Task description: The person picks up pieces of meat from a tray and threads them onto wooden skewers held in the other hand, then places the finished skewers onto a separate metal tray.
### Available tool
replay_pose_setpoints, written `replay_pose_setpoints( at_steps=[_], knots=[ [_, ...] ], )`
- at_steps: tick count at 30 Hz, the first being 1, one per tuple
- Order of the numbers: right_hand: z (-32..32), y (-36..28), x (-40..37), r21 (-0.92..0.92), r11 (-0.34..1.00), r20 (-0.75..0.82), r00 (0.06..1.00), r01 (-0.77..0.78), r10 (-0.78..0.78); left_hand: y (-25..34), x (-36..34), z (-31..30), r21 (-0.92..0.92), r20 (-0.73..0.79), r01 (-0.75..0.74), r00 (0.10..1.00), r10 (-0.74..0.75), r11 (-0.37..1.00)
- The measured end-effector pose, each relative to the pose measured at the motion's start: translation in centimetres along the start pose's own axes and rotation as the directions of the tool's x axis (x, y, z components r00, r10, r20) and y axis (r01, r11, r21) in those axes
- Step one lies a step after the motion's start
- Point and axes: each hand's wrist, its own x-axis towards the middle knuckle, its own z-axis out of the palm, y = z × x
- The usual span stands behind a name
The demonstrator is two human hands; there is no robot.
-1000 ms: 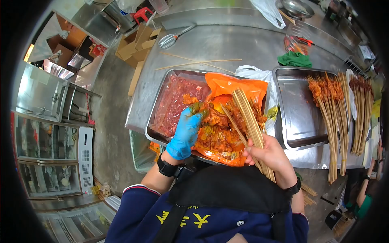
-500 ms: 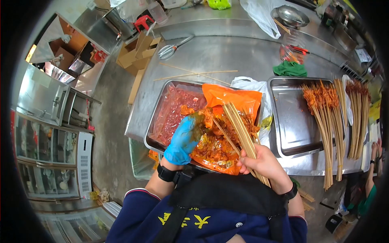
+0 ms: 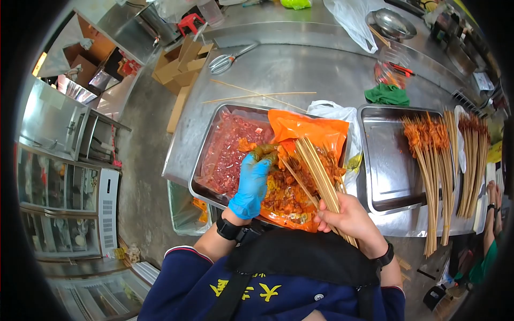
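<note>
My left hand point(image 3: 252, 179) wears a blue glove with sauce-stained fingertips. Its fingers are closed on a piece of orange-red marinated meat point(image 3: 247, 145) beside the tip of one skewer. In my right hand point(image 3: 345, 216), which is bare, is a bundle of bamboo skewers point(image 3: 319, 174) slanting up to the left, with one skewer point(image 3: 297, 180) set apart toward the glove. Beneath both hands, an opened orange bag point(image 3: 308, 126) of marinated meat lies in a metal tray point(image 3: 194, 181). Left of it in that tray is a clear bag of raw red meat point(image 3: 227, 152).
To the right, a second metal tray point(image 3: 383, 160) holds loaded meat skewers point(image 3: 425, 136), their sticks over its near edge. More skewers point(image 3: 474, 155) lie beyond. Scissors point(image 3: 231, 60), loose skewers point(image 3: 259, 95) and a green cloth point(image 3: 387, 94) rest on the steel table. Another person's arm point(image 3: 490, 214) shows far right.
My left hand has turned more upright, its fingers now drawn closer together around the meat. My right hand keeps its grip on the skewers. The view has shifted slightly.
</note>
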Motion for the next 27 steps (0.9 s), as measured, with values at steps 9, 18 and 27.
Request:
replay_pose_setpoints(
  at_steps=[9,18,27],
  knots=[
    [0.1,-0.2,0.6,0.022,1.0,0.046,0.999,-0.009,0.008,1.5,-0.6,1.9,-0.153,0.151,0.186,0.975,-0.163,0.971],
    [-0.3,0.0,0.5,0.07,0.998,-0.003,1.0,0.003,-0.003,2.2,-0.4,-0.7,-0.233,-0.037,0.037,0.998,-0.047,0.972],
    [0.0,-0.1,0.4,0.065,0.998,0.002,1.0,0.017,-0.017,3.8,-0.6,1.0,-0.106,0.068,0.058,0.996,-0.051,0.993]
  ],
)
